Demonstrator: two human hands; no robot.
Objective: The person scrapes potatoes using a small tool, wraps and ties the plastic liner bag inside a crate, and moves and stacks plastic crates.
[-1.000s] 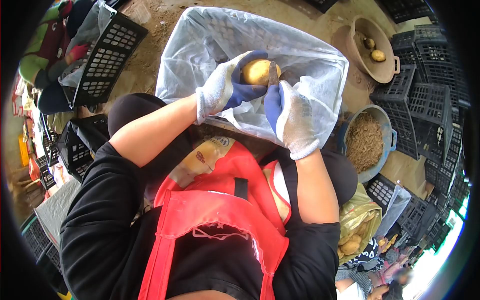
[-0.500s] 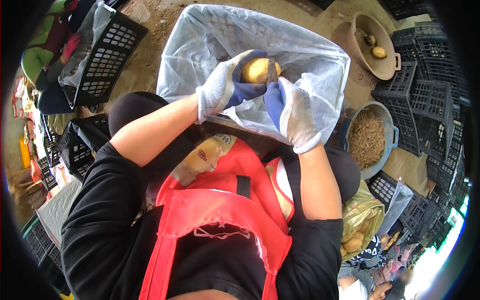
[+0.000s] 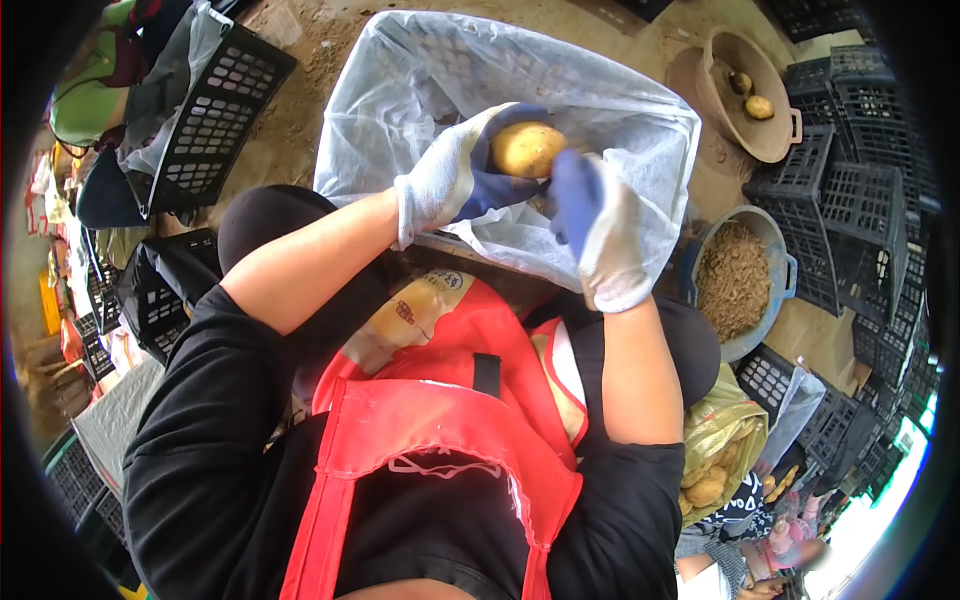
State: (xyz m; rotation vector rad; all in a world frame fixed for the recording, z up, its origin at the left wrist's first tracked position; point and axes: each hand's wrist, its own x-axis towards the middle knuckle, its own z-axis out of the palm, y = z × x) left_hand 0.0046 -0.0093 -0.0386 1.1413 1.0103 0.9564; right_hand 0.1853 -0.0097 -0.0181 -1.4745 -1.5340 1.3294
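My left hand (image 3: 470, 165), in a white knit glove with a blue coated palm, holds a yellow potato (image 3: 527, 150) above the lined crate. The potato's top is uncovered. Just right of it is my right hand (image 3: 598, 225), in a matching glove, closed and smeared by motion. The dark flat blade that showed in this hand half a second ago is now too blurred to make out. Beneath both hands stands a large crate lined with thin white sheeting (image 3: 375, 110); the contents are mostly hidden by my hands and the liner.
A brown basin (image 3: 775, 135) with a few potatoes stands at upper right. Below it, a blue-grey tub (image 3: 745, 335) holds brown crumbly matter. Black crates (image 3: 865, 215) line the right side. A yellow sack (image 3: 735, 410) of potatoes lies by my right knee. A co-worker (image 3: 90, 100) sits behind a black crate (image 3: 215, 115).
My right hand has moved slightly right and down, off the potato, and the dark blade no longer lies across it. The left hand has barely moved. The co-worker's red-gloved hand has gone from sight.
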